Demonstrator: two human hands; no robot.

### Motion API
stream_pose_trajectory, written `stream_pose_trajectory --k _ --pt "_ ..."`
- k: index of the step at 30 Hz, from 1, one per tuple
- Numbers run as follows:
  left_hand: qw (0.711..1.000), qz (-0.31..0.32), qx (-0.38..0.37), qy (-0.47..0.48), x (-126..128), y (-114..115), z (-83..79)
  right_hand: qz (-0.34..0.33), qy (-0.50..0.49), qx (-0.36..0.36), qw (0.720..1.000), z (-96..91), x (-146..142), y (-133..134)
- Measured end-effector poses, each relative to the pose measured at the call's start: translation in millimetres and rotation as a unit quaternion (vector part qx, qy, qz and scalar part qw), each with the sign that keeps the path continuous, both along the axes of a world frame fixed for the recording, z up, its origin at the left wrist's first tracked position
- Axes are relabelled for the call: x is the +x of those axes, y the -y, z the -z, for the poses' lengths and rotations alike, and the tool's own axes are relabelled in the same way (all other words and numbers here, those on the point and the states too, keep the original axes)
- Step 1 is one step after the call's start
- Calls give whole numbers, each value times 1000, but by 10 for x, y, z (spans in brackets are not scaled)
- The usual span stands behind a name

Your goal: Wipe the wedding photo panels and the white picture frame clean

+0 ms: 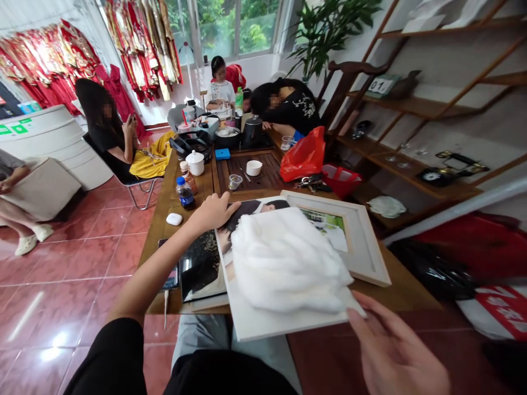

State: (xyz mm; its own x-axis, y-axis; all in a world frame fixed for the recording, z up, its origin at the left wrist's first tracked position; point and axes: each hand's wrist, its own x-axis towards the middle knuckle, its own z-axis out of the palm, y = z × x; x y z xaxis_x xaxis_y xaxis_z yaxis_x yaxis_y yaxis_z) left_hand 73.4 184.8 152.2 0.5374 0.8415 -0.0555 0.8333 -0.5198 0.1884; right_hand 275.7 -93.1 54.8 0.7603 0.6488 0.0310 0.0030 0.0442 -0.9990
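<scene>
A pile of soft white material (pixel 288 263), like cotton batting or a fluffy cloth, lies on a photo panel (pixel 247 327) with a pale border. My right hand (pixel 401 348) pinches that panel at its lower right corner, thumb on top. The panel's near edge juts past the table edge over my lap. At its far left, my left hand (pixel 216 211) rests palm down, fingers spread, near the top of the photos. A dark glossy picture (pixel 201 266) lies partly under the panel. To the right, a white-framed picture (pixel 370 247) is partly covered by the panel.
The wooden table (pixel 164 206) also holds a cola bottle (pixel 185 193), a white earbud case (pixel 174 219), a phone (pixel 171 278), a small white bowl (pixel 254 167) and a red plastic bag (pixel 304 155). Several people sit around. Shelves (pixel 411 104) stand at right.
</scene>
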Motion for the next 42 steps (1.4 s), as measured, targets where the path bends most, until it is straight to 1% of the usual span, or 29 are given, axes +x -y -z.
stream_pose_trajectory --k 2,5,8,10,15,18,21,29,33,35,36,38,39,41,42 --pt "1000 -17 -10 -1 -197 5 164 -20 -39 -2 999 150 -95 -67" --pt "999 -37 -24 0 -394 -39 385 -49 -68 4 996 347 -216 -173" --pt "998 -56 -27 3 -490 -116 568 -71 -78 0 994 493 -292 -257" --pt "997 -67 -28 4 -515 -164 667 -73 -80 -9 994 565 -321 -297" --pt "997 -73 -27 7 -523 -227 831 -66 -74 -30 995 718 -350 -342" --pt "997 -72 -24 12 -524 -237 885 -76 -58 -34 995 802 -341 -345" --pt "997 -70 -21 18 -528 -247 912 -89 -37 -35 995 847 -330 -349" --pt "997 -70 -6 37 -549 -244 906 -97 -17 -38 994 821 -344 -385" --pt "995 -80 12 51 -535 -214 890 -120 45 -26 991 775 -308 -410" --pt "993 -93 27 62 -547 -170 856 -131 75 -24 988 715 -279 -412" --pt "992 -102 36 68 -565 -129 831 -135 105 -24 985 670 -261 -408" --pt "986 -130 61 82 -628 13 777 -124 218 -23 968 549 -217 -393" --pt "983 -146 72 89 -671 118 757 -106 289 -21 951 475 -193 -388" --pt "977 -170 85 101 -765 386 752 -74 414 -8 907 305 -149 -403" --pt "974 -176 88 110 -809 539 773 -71 459 1 885 216 -134 -432"
